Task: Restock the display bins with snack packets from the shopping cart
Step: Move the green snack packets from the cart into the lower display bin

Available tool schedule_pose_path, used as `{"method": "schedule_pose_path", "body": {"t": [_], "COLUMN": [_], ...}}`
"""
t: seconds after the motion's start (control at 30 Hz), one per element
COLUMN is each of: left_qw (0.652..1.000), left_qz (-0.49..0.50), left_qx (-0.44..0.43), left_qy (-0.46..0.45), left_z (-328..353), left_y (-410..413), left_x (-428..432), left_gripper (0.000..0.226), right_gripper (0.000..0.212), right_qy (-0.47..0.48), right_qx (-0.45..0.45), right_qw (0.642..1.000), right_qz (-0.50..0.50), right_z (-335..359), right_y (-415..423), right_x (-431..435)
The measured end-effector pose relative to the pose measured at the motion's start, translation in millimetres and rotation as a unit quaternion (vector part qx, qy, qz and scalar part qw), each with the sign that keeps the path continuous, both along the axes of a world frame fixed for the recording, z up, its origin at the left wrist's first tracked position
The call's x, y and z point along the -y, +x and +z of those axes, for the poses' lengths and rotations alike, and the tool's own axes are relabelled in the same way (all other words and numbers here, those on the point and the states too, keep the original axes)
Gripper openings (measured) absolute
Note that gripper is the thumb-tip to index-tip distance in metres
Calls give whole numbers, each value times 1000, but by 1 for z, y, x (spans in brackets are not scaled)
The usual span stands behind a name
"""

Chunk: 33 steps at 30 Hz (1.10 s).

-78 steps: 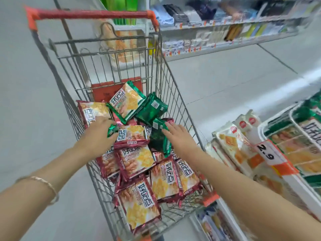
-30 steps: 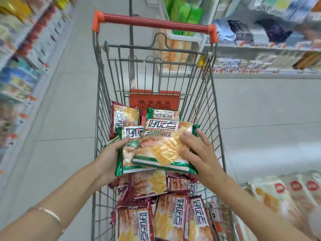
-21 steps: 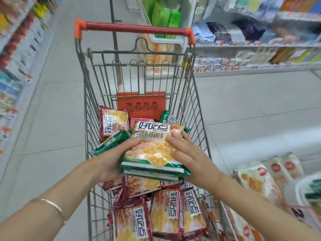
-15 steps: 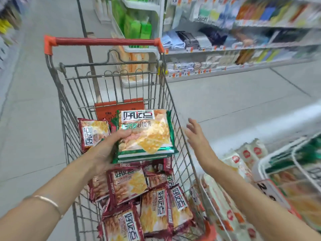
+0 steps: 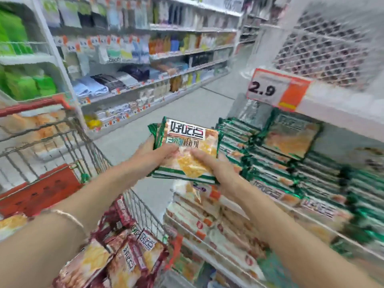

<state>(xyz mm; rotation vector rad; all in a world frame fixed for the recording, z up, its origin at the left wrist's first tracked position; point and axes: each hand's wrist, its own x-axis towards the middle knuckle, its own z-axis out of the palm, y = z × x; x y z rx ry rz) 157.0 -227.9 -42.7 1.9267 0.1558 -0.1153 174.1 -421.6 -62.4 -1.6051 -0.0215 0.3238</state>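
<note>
Supermarket aisle shelves [image 5: 145,59] behind a display bin [image 5: 311,220] and shopping cart [image 5: 62,142].
Green packets [image 5: 291,140] fill the bin; red packets [image 5: 128,260] lie in the cart. Between them, the left hand [image 5: 153,156] and right hand [image 5: 214,165] grip a held green stack [image 5: 187,142], thumbs on top.

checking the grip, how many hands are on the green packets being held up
2. The left hand grips the green packets at their left side, the right hand at their lower right; the grip underneath is hidden.
</note>
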Motion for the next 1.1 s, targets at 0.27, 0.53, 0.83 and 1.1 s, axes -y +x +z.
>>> {"method": "schedule_pose_path", "body": {"t": [0.27, 0.53, 0.83, 1.1], "left_qw": [985, 962, 959, 822], "left_qz": [-138, -239, -228, -204], "left_qx": [104, 117, 165, 429], "left_qy": [-1, 66, 36, 315], "left_z": [19, -19, -21, -37], "left_y": [60, 92, 135, 126], "left_x": [173, 252, 252, 233], "left_gripper": [93, 98, 67, 113], "right_gripper": [103, 69, 69, 89], "right_qy": [-90, -174, -203, -593], "right_qx": [137, 152, 183, 440], "right_qw": [961, 953, 941, 651], "right_qz": [-223, -198, -199, -177], "right_z": [32, -2, -12, -20], "right_y": [-19, -5, 47, 23], "right_x": [165, 241, 234, 245]}}
